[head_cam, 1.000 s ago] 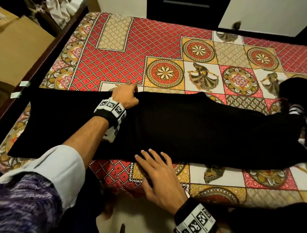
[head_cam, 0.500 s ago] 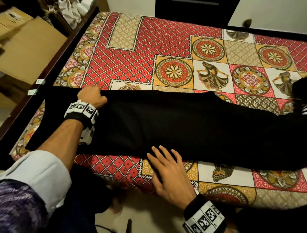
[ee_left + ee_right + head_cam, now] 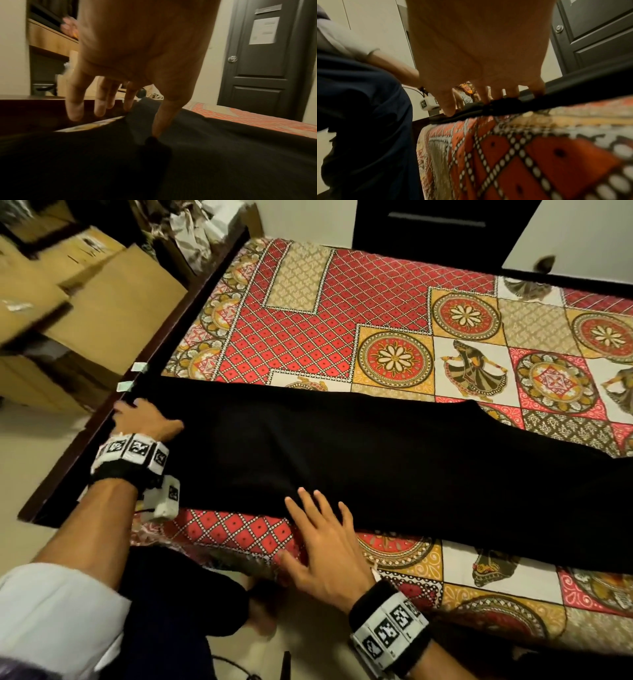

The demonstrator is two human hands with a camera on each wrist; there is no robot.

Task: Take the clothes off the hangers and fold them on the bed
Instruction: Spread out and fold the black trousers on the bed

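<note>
On the bed (image 3: pixel 394 313), both flat, unclenched hands' grip presses the black garment (image 3: pixel 376 460).

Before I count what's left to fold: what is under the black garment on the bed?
Only the patterned bedsheet shows around the black garment, with the right hand flat on its near edge. Whether anything lies beneath the cloth is hidden.

Each wrist carries a black band (image 3: pixel 388 626) ringed with white blocks printed with black square markers. A small white box (image 3: pixel 163 497) with a thin cable hangs under the left band. The left forearm shows a rolled pale sleeve (image 3: pixel 58 607); dark navy trousers (image 3: pixel 364 121) below.
</note>
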